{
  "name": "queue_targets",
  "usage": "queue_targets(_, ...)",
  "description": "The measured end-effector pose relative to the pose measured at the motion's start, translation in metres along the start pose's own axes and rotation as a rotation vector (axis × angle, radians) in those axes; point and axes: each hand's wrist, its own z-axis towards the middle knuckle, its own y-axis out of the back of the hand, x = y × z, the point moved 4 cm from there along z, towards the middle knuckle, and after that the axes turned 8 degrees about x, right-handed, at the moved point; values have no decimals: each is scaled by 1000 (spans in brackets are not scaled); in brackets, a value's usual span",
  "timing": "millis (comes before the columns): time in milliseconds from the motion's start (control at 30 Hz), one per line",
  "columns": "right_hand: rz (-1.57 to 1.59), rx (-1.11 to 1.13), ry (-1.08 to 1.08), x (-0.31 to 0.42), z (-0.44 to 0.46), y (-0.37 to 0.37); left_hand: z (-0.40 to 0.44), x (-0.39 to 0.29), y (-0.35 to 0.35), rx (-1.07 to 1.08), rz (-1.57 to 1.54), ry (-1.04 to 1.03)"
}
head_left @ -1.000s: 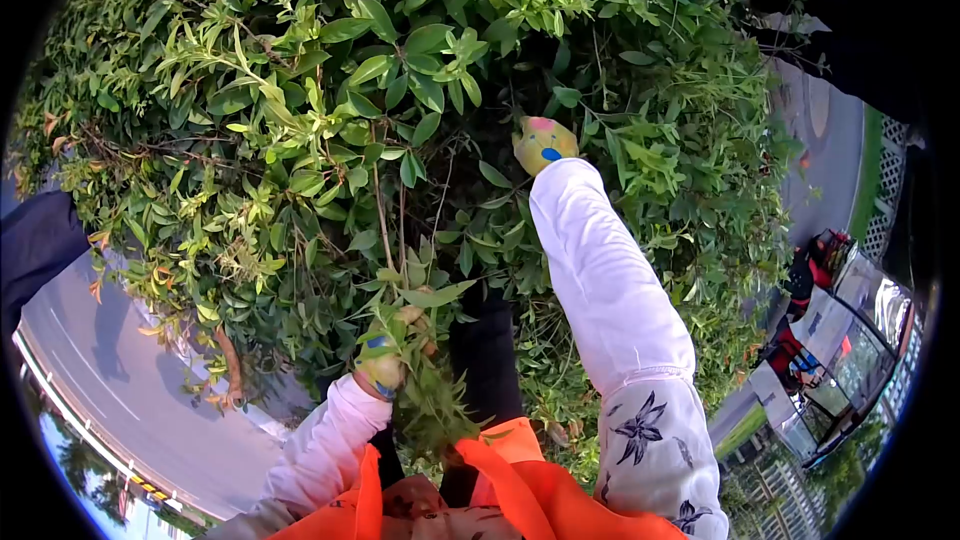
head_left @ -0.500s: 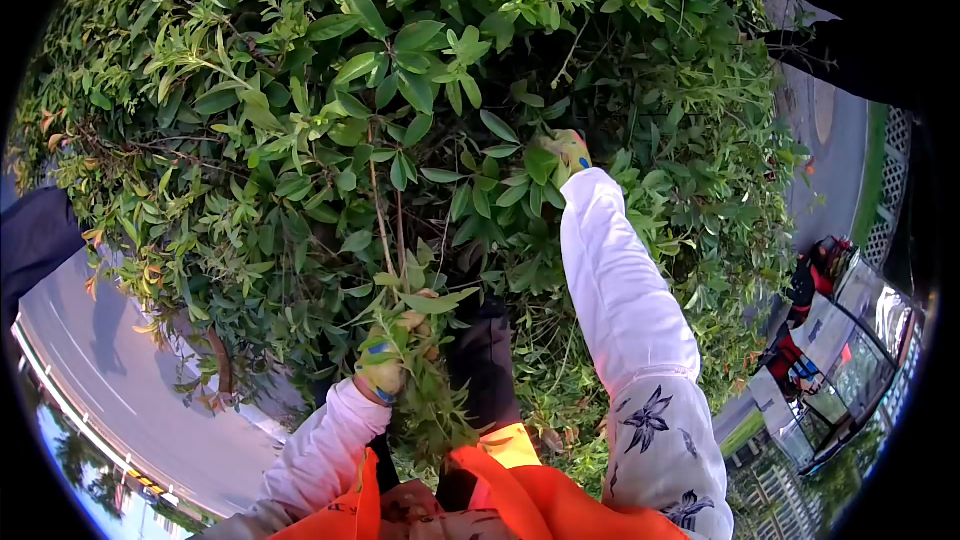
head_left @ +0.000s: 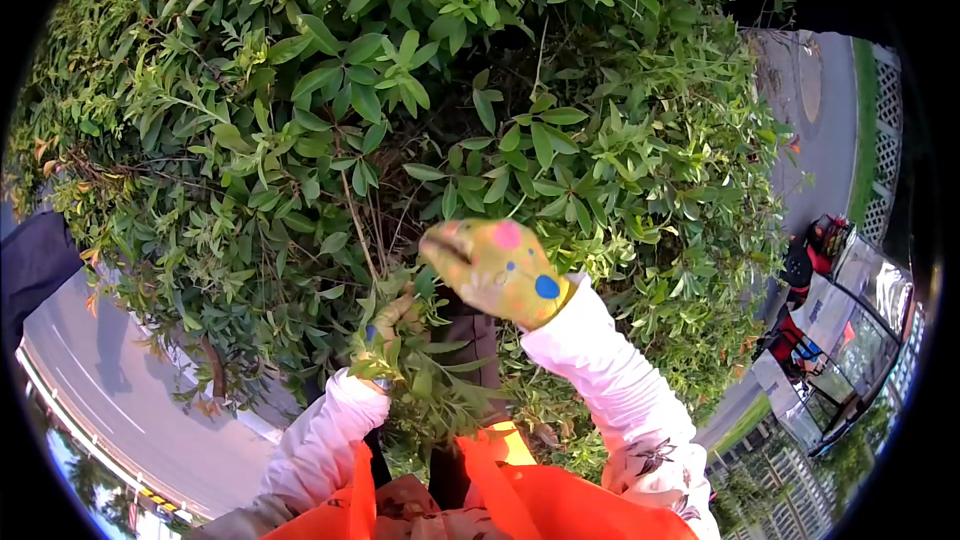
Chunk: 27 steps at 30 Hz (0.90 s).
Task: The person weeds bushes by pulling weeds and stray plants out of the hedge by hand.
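Observation:
My left hand [head_left: 392, 328], in a yellowish work glove, is closed around a bunch of leafy twigs [head_left: 425, 390] low in front of my body. Leaves cover part of its fingers. My right hand [head_left: 495, 270] wears a yellow glove with pink and blue spots. It hovers before the shrub, just above and right of the left hand, with its fingers curled together and pointing left. Whatever they hold, if anything, is hidden. Behind both hands spreads the dense green shrub [head_left: 340, 90], with bare thin stems [head_left: 358, 220] showing near its middle.
A paved road [head_left: 120, 380] with white lines runs at the lower left. On the right stands a small vehicle with a windshield [head_left: 850, 330]. Dark clothing of another person [head_left: 38, 260] shows at the left edge. An orange vest [head_left: 580, 500] covers my front.
My right hand has come out of the foliage, moving down and left toward my left hand. My left hand keeps its hold on the twigs and has shifted slightly.

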Motion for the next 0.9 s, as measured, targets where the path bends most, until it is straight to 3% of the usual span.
queue_targets(33, -289, -260, 21, -12, 18, 34, -9, -5, -11, 137, -88, 6)
queue_targets(67, -463, -288, -232, -47, 37, 59, -18, -12, -24, 276, -174, 11)
queue_targets(100, -654, -327, -344, -82, 52, 78, -14, -7, -24, 414, -375, 59)
queue_targets(133, -774, -221, -502, -131, 63, 91, -15, -7, -21, 410, -336, 38)
queue_targets(200, -873, 204, -768, -215, 57, 83, -25, -12, -21, 304, -228, 10)
queue_targets(233, -687, 108, -735, -268, 37, 64, -29, -14, -23, 299, -226, 10)
queue_targets(300, -600, 170, -788, -297, 10, 38, -33, -16, -22, 213, -205, -4)
queue_targets(333, -696, 333, -872, -281, -1, 28, -31, -14, -19, 211, -204, 0)
queue_targets(400, -458, 10, -1049, -253, -20, 19, -26, -12, -13, 289, -218, 10)
queue_targets(533, -178, -372, -1117, -270, -16, 8, -25, -12, -13, 338, -256, 53)
queue_targets(600, 176, -675, -964, -347, -11, -13, -22, -11, -14, 400, -306, 60)
queue_targets(633, 100, -625, -927, -347, -13, -19, -24, -10, -18, 399, -299, 66)
queue_targets(667, 233, -620, -818, -332, -19, -30, -27, -11, -22, 321, -272, 62)
queue_targets(700, 373, -608, -713, -316, -24, -41, -27, -13, -24, 244, -249, 51)
queue_targets(733, 716, -617, -520, -272, -35, -56, -21, -14, -23, 242, -254, 46)
queue_targets(767, 430, -577, -563, -195, -49, -52, -17, -12, -20, 237, -224, 54)
queue_targets(800, 363, -295, -723, -133, -70, -44, -17, -6, -23, 243, -191, 72)
queue_targets(867, 194, -237, -494, -72, -100, -75, -14, -1, -33, 89, 55, -7)
queue_targets(900, 35, -172, -361, -43, -109, -90, -18, -3, -53, 169, 26, -11)
